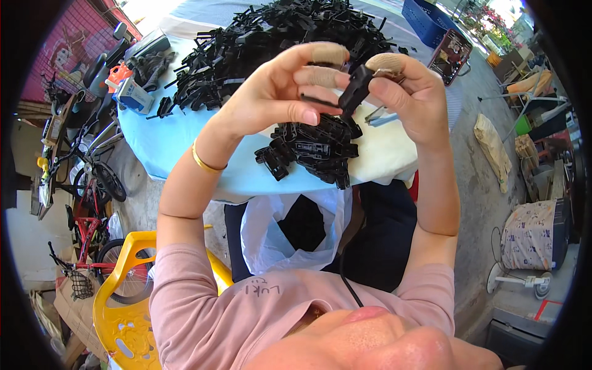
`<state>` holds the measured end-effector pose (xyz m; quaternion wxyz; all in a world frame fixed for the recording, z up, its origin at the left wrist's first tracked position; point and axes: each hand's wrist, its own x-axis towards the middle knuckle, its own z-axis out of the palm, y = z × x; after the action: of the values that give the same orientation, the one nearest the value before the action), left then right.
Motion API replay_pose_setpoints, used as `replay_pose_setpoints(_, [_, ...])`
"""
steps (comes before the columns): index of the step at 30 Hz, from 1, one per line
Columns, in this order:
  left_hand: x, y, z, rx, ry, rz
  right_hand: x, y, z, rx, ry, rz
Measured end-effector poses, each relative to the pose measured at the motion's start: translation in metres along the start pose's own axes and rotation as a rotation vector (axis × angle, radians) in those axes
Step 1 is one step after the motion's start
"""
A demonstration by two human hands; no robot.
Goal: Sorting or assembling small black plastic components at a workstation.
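Note:
A small oblong black plastic part (355, 90) is pinched between the thumb and forefinger of my right hand (412, 92). My left hand (290, 86) curls beside it, its fingers touching the part's left side. A thin black strip (319, 101) lies between my left thumb and fingers. Beige finger covers wrap several fingertips. Below my hands, a small heap of black plastic parts (311, 151) sits near the table's front edge. Under my right hand is a metal tool with light blue on it (382, 118), partly hidden.
A large pile of black parts (216, 61) covers the far table (148, 145). A blue basket (425, 21) and a propped phone (450, 57) stand far right; a blue-white box (134, 95) is left. An open white bag (262, 231) hangs at my lap. A yellow chair (126, 277) is at left.

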<state>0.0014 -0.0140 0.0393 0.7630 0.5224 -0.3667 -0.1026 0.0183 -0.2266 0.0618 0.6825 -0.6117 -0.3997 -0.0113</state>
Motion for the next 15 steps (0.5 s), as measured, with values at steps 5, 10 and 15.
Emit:
replay_pose_setpoints(5, [0.002, -0.021, 0.0, -0.208, -0.053, -0.069, 0.0, 0.012, 0.001, -0.072, -0.182, 0.026])
replay_pose_setpoints(10, [0.002, -0.02, 0.003, -0.204, 0.023, -0.114, 0.0, 0.017, 0.006, -0.084, -0.198, 0.09])
replay_pose_setpoints(15, [0.001, -0.014, 0.003, -0.097, 0.212, -0.074, -0.001, 0.017, 0.01, -0.284, 0.067, 0.122])
